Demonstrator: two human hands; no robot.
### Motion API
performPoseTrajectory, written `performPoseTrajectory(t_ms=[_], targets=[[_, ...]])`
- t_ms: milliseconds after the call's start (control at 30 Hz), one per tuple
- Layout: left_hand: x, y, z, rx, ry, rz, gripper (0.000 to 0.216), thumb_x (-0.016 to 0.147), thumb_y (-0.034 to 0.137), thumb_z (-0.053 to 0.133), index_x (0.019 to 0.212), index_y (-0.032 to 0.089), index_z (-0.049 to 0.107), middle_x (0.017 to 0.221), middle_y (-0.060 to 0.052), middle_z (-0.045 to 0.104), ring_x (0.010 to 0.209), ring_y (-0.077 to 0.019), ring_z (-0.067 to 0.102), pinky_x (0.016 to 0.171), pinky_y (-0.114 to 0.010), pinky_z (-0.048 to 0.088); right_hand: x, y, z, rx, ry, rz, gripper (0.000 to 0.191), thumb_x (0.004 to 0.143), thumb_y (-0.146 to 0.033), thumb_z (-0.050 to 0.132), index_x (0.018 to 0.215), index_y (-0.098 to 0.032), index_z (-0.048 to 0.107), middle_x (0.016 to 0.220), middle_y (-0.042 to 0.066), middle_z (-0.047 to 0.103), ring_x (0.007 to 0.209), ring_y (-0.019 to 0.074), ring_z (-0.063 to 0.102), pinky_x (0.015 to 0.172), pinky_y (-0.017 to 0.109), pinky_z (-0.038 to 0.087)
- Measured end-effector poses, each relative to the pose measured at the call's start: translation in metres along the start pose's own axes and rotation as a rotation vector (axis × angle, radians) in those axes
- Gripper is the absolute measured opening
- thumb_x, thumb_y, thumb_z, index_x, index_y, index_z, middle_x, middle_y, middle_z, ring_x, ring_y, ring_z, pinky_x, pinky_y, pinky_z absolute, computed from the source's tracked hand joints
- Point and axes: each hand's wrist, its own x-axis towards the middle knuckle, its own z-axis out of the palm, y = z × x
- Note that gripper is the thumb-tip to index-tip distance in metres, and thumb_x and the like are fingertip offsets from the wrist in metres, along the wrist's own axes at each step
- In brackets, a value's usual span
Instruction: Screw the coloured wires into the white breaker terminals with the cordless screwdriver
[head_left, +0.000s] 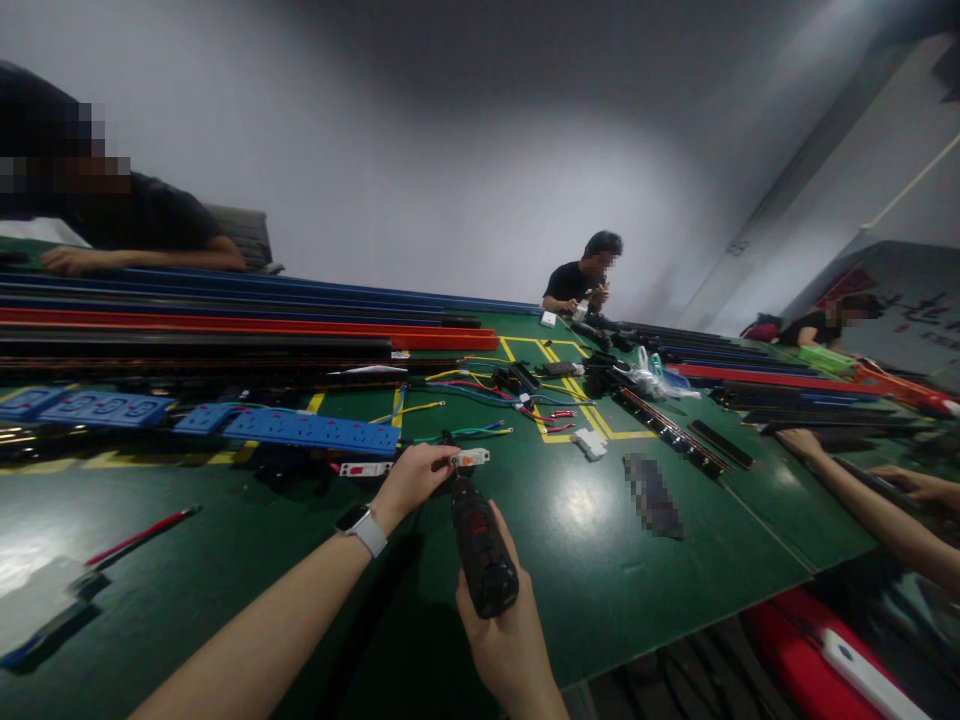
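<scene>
My right hand (502, 620) is wrapped round a black cordless screwdriver (480, 550), whose tip points away from me. That tip meets a small white circuit breaker (472, 458) with an orange switch. My left hand (412, 480), with a watch at the wrist, pinches the breaker at its left end. Just left of it lies another white breaker (365, 469) with a red switch. Blue socket strips (311, 430) run off to the left. Behind the breaker, green and blue wires (480, 432) with ring terminals lie on the green table (570, 600).
Long orange and dark rails (420, 335) lie across the left and back. Loose white parts (590, 443), a pixelated dark slab (652, 495) and a copper-lined rail (667, 420) lie to the right. A co-worker's forearm (862, 500) reaches in at right; other people sit behind the table.
</scene>
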Motion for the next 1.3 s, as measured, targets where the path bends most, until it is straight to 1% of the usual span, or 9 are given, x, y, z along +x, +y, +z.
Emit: performPoseTrajectory(t_ms=[100,267,400,533,700,867,1033,1300], targets=[[0.0003,-0.0003,-0.0001,-0.013,0.013,0.014,0.027,0.092,0.028,0.063,0.117,0.028,0.076,0.114,-0.004,0.078,0.098,-0.0214,0.073,0.091,-0.033,0.054,0.0002,0.0007,0.0,0.0,-0.006,0.013,0.089,0.087,-0.012,0.061,0.162,-0.033,0.019,0.15,0.004,0.054,0.132,0.0226,0.057,0.113,0.036,0.044],[0.0006,-0.0009,-0.0007,-0.003,0.007,0.022,0.027,0.092,0.028,0.064,0.116,0.028,0.076,0.113,-0.004,0.078,0.098,-0.0216,0.073,0.091,-0.033,0.054,0.0,0.0028,-0.0001,0.005,-0.026,0.032,0.088,0.089,-0.013,0.06,0.162,-0.036,0.015,0.154,0.004,0.05,0.137,0.0226,0.053,0.115,0.039,0.042],[0.0003,0.0007,-0.0018,0.0,0.01,0.017,0.027,0.092,0.028,0.063,0.116,0.027,0.076,0.113,-0.004,0.078,0.098,-0.021,0.073,0.09,-0.032,0.055,-0.0001,0.0039,0.0003,0.009,-0.04,0.04,0.088,0.089,-0.012,0.059,0.162,-0.034,0.015,0.154,0.007,0.05,0.136,0.024,0.053,0.114,0.04,0.043],[0.0002,0.0033,-0.0037,0.0,0.007,0.016,0.028,0.093,0.027,0.062,0.116,0.028,0.076,0.114,-0.004,0.078,0.098,-0.021,0.072,0.09,-0.032,0.055,0.0,0.0035,0.0008,0.011,-0.024,0.025,0.088,0.089,-0.013,0.06,0.162,-0.032,0.016,0.15,0.007,0.053,0.132,0.0229,0.056,0.114,0.038,0.043],[0.0008,0.0051,-0.0052,-0.021,-0.007,-0.006,0.027,0.093,0.029,0.063,0.116,0.028,0.076,0.115,-0.003,0.078,0.099,-0.0216,0.072,0.091,-0.033,0.055,0.0007,0.0023,0.0002,0.009,-0.023,0.025,0.089,0.088,-0.012,0.06,0.162,-0.033,0.016,0.145,0.005,0.058,0.127,0.021,0.059,0.114,0.036,0.042],[0.0013,0.0044,-0.0035,-0.032,-0.007,-0.018,0.027,0.092,0.03,0.063,0.115,0.028,0.077,0.114,-0.004,0.078,0.1,-0.0219,0.072,0.093,-0.034,0.054,0.0008,0.0023,0.0013,0.014,-0.01,0.037,0.089,0.087,-0.01,0.061,0.162,-0.034,0.018,0.151,0.004,0.054,0.133,0.0211,0.056,0.114,0.035,0.042],[0.0011,0.0036,-0.0033,-0.041,-0.003,-0.029,0.028,0.092,0.029,0.063,0.116,0.028,0.077,0.114,-0.004,0.078,0.1,-0.0219,0.072,0.093,-0.034,0.055,-0.0003,0.0047,0.0021,0.011,-0.007,0.028,0.091,0.085,-0.009,0.06,0.162,-0.034,0.018,0.156,0.004,0.049,0.14,0.0233,0.051,0.117,0.041,0.04],[0.0005,0.0042,-0.004,-0.023,0.006,-0.02,0.028,0.092,0.031,0.063,0.116,0.027,0.077,0.113,-0.004,0.078,0.1,-0.0218,0.072,0.093,-0.034,0.055,0.0,0.005,0.0011,-0.012,-0.021,0.004,0.086,0.091,-0.015,0.059,0.162,-0.034,0.015,0.157,0.005,0.047,0.143,0.0228,0.047,0.119,0.043,0.037]])
